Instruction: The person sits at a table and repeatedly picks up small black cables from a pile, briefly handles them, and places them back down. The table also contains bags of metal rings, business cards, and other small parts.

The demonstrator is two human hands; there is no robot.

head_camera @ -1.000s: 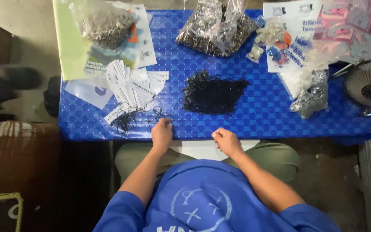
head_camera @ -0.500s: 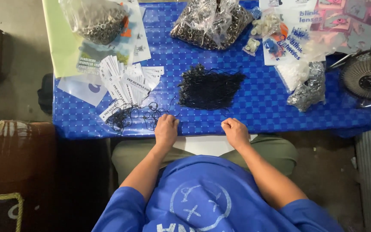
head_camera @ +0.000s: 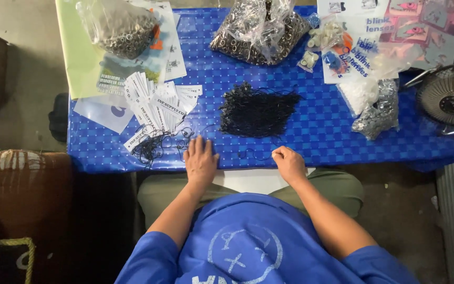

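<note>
Fingers (head_camera: 202, 146) of the left hand (head_camera: 200, 160) lie spread and flat on the blue checkered plastic-covered tabletop (head_camera: 316, 137), holding nothing, just beside a loose tangle of thin black cord loops (head_camera: 156, 144). The right hand (head_camera: 288, 162) is curled narrow, pinching a thin black cord strand (head_camera: 253, 154). Beyond lie a dense heap of black cords (head_camera: 257, 109) and a fanned stack of white paper tags (head_camera: 158, 102).
</note>
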